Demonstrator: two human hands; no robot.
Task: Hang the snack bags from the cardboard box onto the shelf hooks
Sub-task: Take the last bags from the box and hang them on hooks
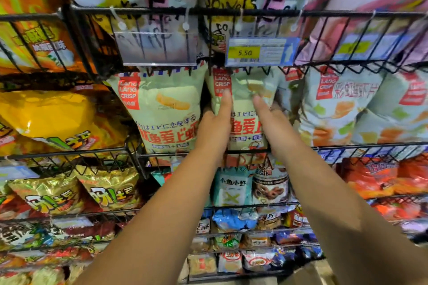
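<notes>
Left hand (215,127), right hand (274,122) flat-fingered on pale-green plastic crisp bag (243,85); uneven push could tip it over front edge of black wire shelf (335,146).

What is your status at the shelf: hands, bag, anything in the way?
Left hand and right hand up, fingers straight on the bag. Bag upright in the rack. Price tag overhangs its top.
</notes>
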